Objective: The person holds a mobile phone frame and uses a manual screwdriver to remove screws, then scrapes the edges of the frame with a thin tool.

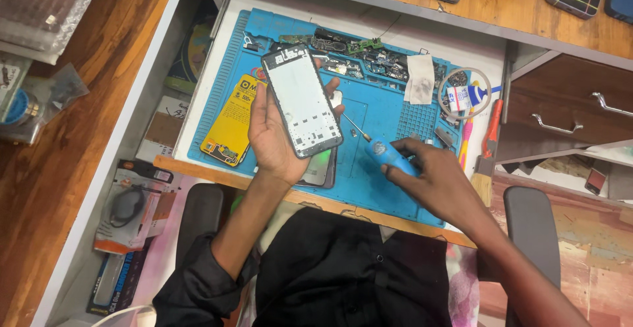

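Phone frame point(302, 101) is sitting at the frame's centre, tilted, with the left hand point(275, 132) gripping it from below, fingers curling around its right edge. Right hand point(432, 175) is closing around a blue screwdriver point(388, 153), tip pointing toward the phone frame, just beside it. Both are hovering over the blue mat point(379, 113), where circuit parts point(349, 47) are lying along the top.
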